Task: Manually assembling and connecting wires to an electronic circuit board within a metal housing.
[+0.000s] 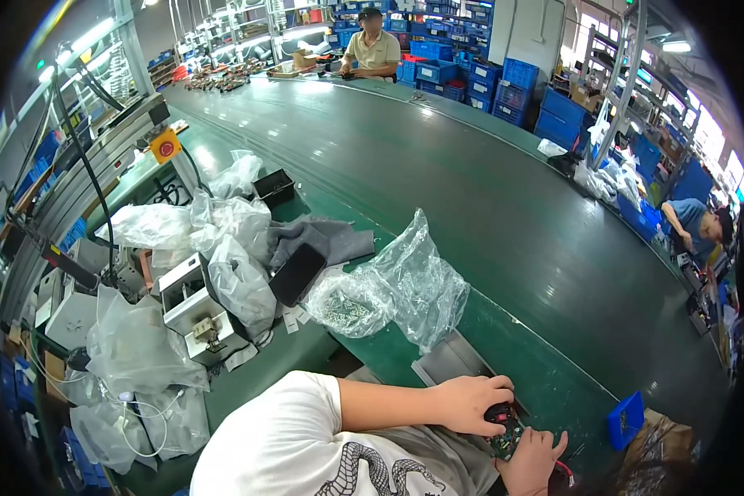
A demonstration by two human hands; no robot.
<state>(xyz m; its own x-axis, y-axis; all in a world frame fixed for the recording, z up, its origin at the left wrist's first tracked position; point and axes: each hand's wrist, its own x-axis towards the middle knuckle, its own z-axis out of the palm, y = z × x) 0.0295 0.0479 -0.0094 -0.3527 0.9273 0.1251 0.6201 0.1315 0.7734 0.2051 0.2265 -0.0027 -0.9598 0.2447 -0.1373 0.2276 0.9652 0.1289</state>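
At the lower right, a green circuit board point(507, 445) crowded with small parts lies between my hands at the end of a grey metal casing point(453, 362). My left hand point(474, 403) reaches over the board, its fingers and thumb curled around a black rounded part point(498, 413) with a reddish spot. Opposite it, my right hand point(531, 465) grips the board's near edge, with one finger sticking out to the side. A red wire point(565, 471) shows beside this hand. My fingers hide part of the board and the black part's underside.
A clear plastic bag point(426, 285) of small screws and a black phone-like slab point(298, 274) lie left of the casing. Farther left are bagged parts and a white metal housing point(192, 310). A blue bin point(627, 420) stands right; a conveyor belt point(438, 157) runs behind. Two people work farther off.
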